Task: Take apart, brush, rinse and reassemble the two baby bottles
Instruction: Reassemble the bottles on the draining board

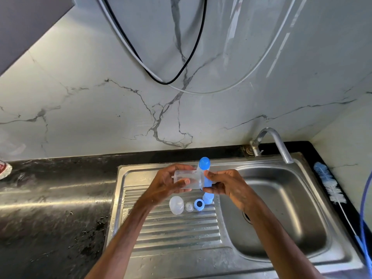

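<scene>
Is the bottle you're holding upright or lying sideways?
Sideways. The left hand grips the clear bottle, base pointing left; the right hand pinches the blue part at its other end.

1. basin (pixel 281 208) on the right, drainboard (pixel 171 234) to its left, both set in the counter (pixel 50 198).
2. tap (pixel 275 141) behind the basin.
3. bottle brush (pixel 330 186) on the counter, right of the basin.
4. on the drainboard, left to right: dome cap (pixel 176 205), nipple (pixel 189 206), collar ring (pixel 199 204).
5. bottle (pixel 193 177) sideways above them, between left hand (pixel 169 183) and right hand (pixel 227 185); second bottle (pixel 204 163) upright just behind.
</scene>
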A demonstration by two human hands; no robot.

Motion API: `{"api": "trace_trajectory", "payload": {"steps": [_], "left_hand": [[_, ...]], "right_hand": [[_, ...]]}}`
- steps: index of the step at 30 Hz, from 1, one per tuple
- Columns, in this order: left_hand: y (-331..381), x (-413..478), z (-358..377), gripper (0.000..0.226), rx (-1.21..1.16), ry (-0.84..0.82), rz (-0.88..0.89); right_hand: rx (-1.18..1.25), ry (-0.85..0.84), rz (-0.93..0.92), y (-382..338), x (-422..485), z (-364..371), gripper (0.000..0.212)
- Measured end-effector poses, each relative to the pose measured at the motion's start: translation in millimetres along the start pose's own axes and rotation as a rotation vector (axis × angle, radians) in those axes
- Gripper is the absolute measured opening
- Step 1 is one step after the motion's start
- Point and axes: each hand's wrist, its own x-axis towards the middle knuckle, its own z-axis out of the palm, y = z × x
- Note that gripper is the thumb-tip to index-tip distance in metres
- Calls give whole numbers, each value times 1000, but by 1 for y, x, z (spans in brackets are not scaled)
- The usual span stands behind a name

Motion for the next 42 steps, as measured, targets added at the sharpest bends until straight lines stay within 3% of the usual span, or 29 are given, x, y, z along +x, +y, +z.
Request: {"api": "trace_trajectory", "payload": {"steps": [4,6,9,11,18,24,27,31,35,37,42], "left_hand": [[-8,2,-10,44,-5,126,-5],[-12,4,-18,44,-81,243,-48],[-22,6,-28,42,-77,353,-92],[-31,6,-33,43,-49,376,-112],[-48,4,-32,48,-84,422,-173],[-51,2,-31,44,-105,412,-190],[-52,1,-30,40,-116,409,-205],[-48,1,-32,42,-192,391,-231],[-42,0,-28,46,-299,282,-255],[-38,1,-23,43,-331,205,-265],[-24,1,-11,44,-315,130,-245]], "right_hand": [[-10,-39,9,4,22,-11,43],[-117,156,-38,6,36,-23,47],[-587,416,-109,28,58,-42,29],[-798,401,-81,47,68,-40,24],[-1101,376,51,76,98,-11,62],[-1176,367,105,83,103,-6,48],[-1094,417,73,73,95,-9,40],[-713,547,-116,50,65,-26,35],[-65,179,-195,25,24,-42,43],[-89,47,-253,19,11,-38,45],[-144,-56,-280,13,5,-28,46]]}}
